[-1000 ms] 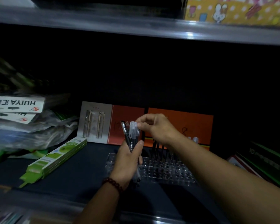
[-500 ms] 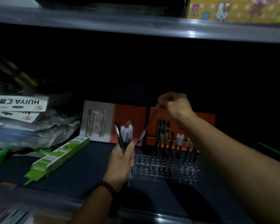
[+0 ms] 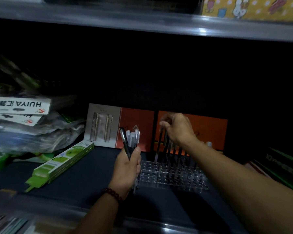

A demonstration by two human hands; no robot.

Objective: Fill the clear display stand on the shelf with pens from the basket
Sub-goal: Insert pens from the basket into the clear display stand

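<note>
A clear display stand (image 3: 172, 178) full of small holes sits on the dark shelf in front of me. Several pens (image 3: 174, 151) stand upright along its back row. My left hand (image 3: 127, 168) grips a bundle of pens (image 3: 131, 141), held upright just left of the stand. My right hand (image 3: 178, 128) hovers above the stand's back left part and pinches the top of one dark pen (image 3: 158, 146). That pen's tip is down at the stand's back left holes. The basket is out of view.
Orange and grey pen gift boxes (image 3: 120, 127) lean against the back behind the stand. Green flat packs (image 3: 61, 163) lie to the left, beside piled bags and white boxes (image 3: 19, 107). Dark green boxes (image 3: 284, 166) sit at the right. An upper shelf edge (image 3: 142, 22) runs overhead.
My right hand drew one pen out of the bundle, lifted it up and right, then lowered it tip-first to the stand. My left hand stayed beside the stand with the bundle.
</note>
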